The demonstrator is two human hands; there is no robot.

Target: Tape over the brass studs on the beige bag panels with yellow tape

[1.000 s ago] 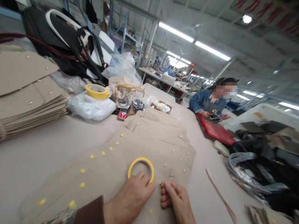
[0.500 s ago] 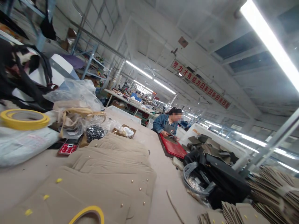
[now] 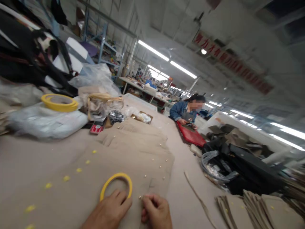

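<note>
My left hand (image 3: 111, 208) is over the near rim of a yellow tape roll (image 3: 128, 183), its fingers curled together and the tips hidden. Whatever may be in them does not show. To its right, my right hand (image 3: 157, 211) is closed, thumb and forefinger pinched beside a small metal stud (image 3: 140, 197). What that pinch holds is too small to make out. Both hands are at the near end of overlapping beige fabric pieces (image 3: 124, 152). Several metal studs line the right side of these pieces, and yellow marks run along the left.
Further back left, a second yellow tape roll (image 3: 59, 102) sits on a plastic-wrapped bundle (image 3: 50, 121). On the right are a black bag (image 3: 250, 168) and beige stacks (image 3: 252, 210). A narrow strip (image 3: 197, 197) lies between. Across the table, a person (image 3: 184, 111) works at a red board (image 3: 192, 133).
Both my hands have come into view at the bottom, over the beige pieces. The camera has tipped down and turned left, so the scene sits higher and further right.
</note>
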